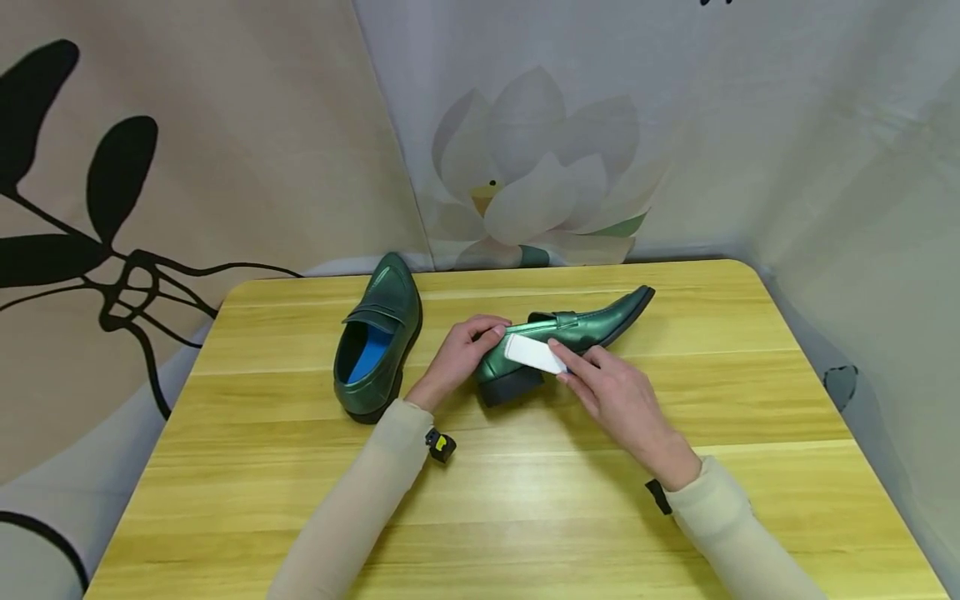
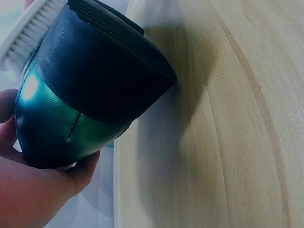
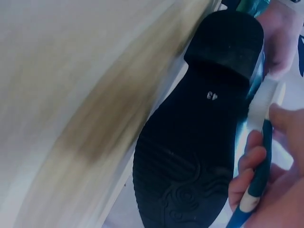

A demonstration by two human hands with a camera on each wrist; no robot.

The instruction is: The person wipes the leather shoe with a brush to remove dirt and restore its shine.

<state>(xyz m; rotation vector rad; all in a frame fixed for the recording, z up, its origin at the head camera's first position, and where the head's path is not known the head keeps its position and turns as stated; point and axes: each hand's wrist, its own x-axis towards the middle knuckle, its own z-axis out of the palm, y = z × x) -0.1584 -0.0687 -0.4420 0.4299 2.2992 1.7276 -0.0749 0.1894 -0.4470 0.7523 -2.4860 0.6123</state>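
A green loafer [image 1: 600, 327] is tilted on its side, its toe toward the back right and its black sole facing the right wrist camera. My left hand [image 1: 467, 350] grips its heel end at the opening, fingers and thumb around the green leather [image 2: 52, 118]. In my right hand [image 1: 618, 396] is a white-headed brush [image 1: 534, 353] with a blue and white handle [image 3: 259, 178]. Its white bristles [image 3: 261, 102] lie against the shoe's side near the heel. The black heel block [image 2: 104, 66] fills much of the left wrist view.
A second green loafer [image 1: 381, 342] with a blue insole stands upright to the left of my left hand. Both shoes are on a wooden table [image 1: 525, 517]. Behind the table hangs a pale printed cloth [image 1: 300, 125] with a flower and dark leaves.
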